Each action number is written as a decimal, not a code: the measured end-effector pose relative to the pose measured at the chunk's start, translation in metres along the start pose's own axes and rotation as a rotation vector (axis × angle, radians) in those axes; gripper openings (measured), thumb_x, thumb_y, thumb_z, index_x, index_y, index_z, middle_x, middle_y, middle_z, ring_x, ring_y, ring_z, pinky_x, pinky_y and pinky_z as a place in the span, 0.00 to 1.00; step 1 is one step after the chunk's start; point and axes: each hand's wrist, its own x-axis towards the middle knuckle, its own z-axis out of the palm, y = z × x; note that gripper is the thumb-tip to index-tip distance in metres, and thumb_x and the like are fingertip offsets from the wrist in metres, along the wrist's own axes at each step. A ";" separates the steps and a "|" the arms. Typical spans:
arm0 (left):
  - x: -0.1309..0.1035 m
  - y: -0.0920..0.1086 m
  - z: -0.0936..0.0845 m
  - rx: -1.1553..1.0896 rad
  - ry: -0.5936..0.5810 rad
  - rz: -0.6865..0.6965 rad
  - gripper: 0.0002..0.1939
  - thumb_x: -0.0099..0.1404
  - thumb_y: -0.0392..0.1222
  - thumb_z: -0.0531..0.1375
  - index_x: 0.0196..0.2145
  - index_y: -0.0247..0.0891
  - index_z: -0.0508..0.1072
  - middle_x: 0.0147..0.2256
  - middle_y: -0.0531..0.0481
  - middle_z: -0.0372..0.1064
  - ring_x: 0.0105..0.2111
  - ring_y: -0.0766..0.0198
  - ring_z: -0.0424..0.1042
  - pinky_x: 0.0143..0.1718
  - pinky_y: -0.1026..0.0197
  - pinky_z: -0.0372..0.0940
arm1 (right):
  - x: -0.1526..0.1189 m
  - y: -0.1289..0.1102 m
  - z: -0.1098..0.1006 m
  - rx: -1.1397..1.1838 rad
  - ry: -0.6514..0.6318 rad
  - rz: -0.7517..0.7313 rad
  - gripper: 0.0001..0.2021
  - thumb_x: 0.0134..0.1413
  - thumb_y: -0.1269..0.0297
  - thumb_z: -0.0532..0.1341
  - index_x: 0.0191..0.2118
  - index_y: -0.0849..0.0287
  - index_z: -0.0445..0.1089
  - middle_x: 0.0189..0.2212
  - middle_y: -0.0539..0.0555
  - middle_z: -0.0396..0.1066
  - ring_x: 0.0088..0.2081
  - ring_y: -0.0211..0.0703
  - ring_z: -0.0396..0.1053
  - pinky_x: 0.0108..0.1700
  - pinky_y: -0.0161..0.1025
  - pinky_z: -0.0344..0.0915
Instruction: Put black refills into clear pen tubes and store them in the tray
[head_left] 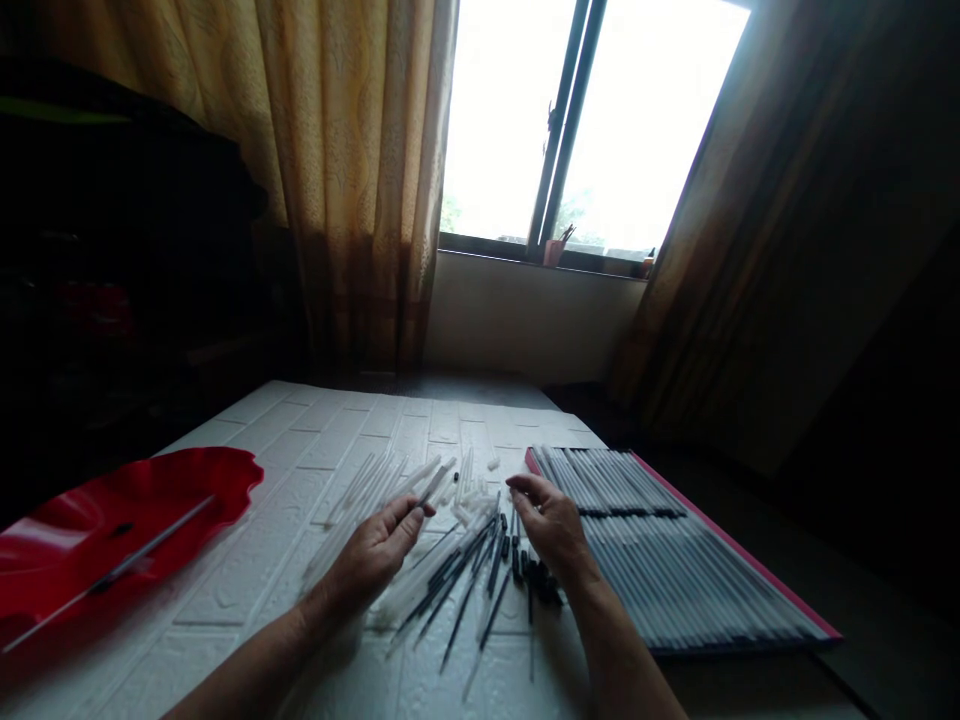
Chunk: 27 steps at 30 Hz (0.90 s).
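My left hand (375, 552) is closed, pinching a thin translucent pen barrel (437, 482) that points up and away. My right hand (556, 530) has its thumb and fingertips drawn together over the small parts; whatever lies between them is too small to name. Between the hands, slim black pen refills (457, 563) are spread in a loose fan across the white surface. Short black pen caps (536, 580) lie in a heap beside my right wrist. Behind and under my left hand lie clear pen barrels (365, 485), with small whitish pieces (471, 500) scattered near the middle.
On the right, a pink-edged tray (739, 530) holds two rows of clear pens. A red scalloped dish (150, 480) at the left carries a long thin stick (161, 545). The table (315, 420) has a white brick pattern. Beyond it are curtains (360, 180) and a window (502, 120).
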 end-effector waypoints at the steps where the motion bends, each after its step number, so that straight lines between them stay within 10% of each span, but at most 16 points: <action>1: 0.000 0.000 0.000 0.002 -0.001 0.005 0.26 0.60 0.64 0.52 0.38 0.37 0.70 0.17 0.63 0.42 0.15 0.73 0.40 0.15 0.67 0.40 | 0.000 0.000 -0.001 -0.038 -0.009 0.002 0.14 0.53 0.62 0.54 0.39 0.60 0.74 0.38 0.58 0.76 0.36 0.46 0.73 0.42 0.42 0.67; 17: 0.005 -0.014 0.005 0.106 0.000 0.006 0.21 0.62 0.60 0.49 0.35 0.39 0.65 0.19 0.62 0.54 0.13 0.73 0.48 0.14 0.69 0.45 | 0.005 -0.016 0.010 -0.492 -0.233 -0.013 0.18 0.57 0.68 0.55 0.52 0.56 0.69 0.47 0.56 0.72 0.48 0.46 0.69 0.47 0.36 0.61; 27: 0.002 -0.006 0.004 0.235 0.007 -0.002 0.20 0.62 0.58 0.47 0.35 0.39 0.66 0.19 0.61 0.56 0.13 0.71 0.51 0.14 0.68 0.48 | 0.007 -0.027 0.018 -0.603 -0.308 0.001 0.11 0.57 0.67 0.57 0.43 0.53 0.75 0.43 0.55 0.74 0.43 0.44 0.71 0.41 0.34 0.61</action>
